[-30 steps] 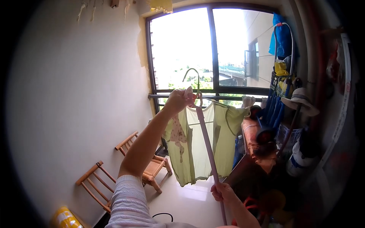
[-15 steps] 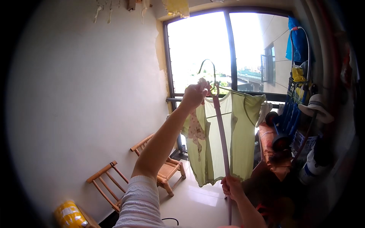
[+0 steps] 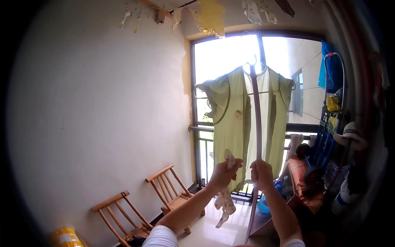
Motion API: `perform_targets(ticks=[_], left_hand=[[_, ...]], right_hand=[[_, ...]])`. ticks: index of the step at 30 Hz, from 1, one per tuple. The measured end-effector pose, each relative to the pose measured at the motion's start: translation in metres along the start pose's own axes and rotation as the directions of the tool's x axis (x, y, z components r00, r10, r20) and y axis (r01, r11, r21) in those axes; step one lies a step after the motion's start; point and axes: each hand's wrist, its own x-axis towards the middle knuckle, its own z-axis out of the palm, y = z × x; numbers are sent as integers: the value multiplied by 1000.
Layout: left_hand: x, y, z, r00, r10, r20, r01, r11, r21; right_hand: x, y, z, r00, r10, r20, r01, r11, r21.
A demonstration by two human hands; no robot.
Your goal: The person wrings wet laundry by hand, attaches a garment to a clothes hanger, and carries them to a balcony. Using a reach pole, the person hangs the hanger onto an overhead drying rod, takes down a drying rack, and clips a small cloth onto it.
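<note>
A long pole [image 3: 256, 119] stands nearly upright, my right hand [image 3: 262, 172] wrapped round its lower part. From its top end hangs a light green garment [image 3: 230, 123] on a hanger, spread in front of the window. Lower left of the pole, my left hand [image 3: 226, 171] is closed on a small pale spotted cloth [image 3: 225, 204], whose ends dangle beneath the fingers. The hanger's hook is faint against the bright window.
Two bamboo chairs [image 3: 158, 180] stand by the left wall. Small laundry [image 3: 210, 18] hangs overhead. At the right are a blue folding trolley [image 3: 325, 136], a white hat [image 3: 351, 136] and an orange-brown bundle [image 3: 303, 185]. A rail [image 3: 201, 129] crosses the window.
The pole and green garment have risen. My left hand has left the hanger and dropped with the spotted cloth. My right hand still grips the pole, and the view has tilted upward.
</note>
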Motion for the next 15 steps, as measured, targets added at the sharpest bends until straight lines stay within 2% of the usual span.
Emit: perform_targets(ticks=[2,3,4,6,8,9,10,12,14,15], left_hand=[[-12,-44,-9,986,-129,103,133,991,-34],[-15,-61,-12,959,-246,138,239,969,64],[-20,-91,-11,980,-156,124,140,982,129],[-24,-121,-14,993,73,90,-79,994,70],[-26,-102,-20,999,-41,-11,43,980,192],[-19,-91,-30,992,9,-123,34,937,349],[-17,-79,-38,986,-44,-162,103,920,378],[-3,-103,-49,968,70,-239,6,952,306],[6,-93,-61,957,98,-274,-30,970,242],[12,-88,-64,954,88,-286,-45,987,153]], right_hand=[[25,-10,32,998,-48,-49,46,998,-47],[40,-11,47,997,-70,-33,69,997,-25],[54,-14,61,993,-92,-79,86,993,-79],[75,-16,94,973,-215,-89,200,968,-153],[92,-25,119,970,-236,-62,227,966,-125],[105,-25,129,964,-247,-95,231,961,-153],[113,-24,137,959,-272,-84,256,953,-161],[130,-26,144,966,-254,43,258,947,-192],[130,-39,159,937,-310,164,345,895,-283],[129,-41,156,925,-298,236,359,889,-284]])
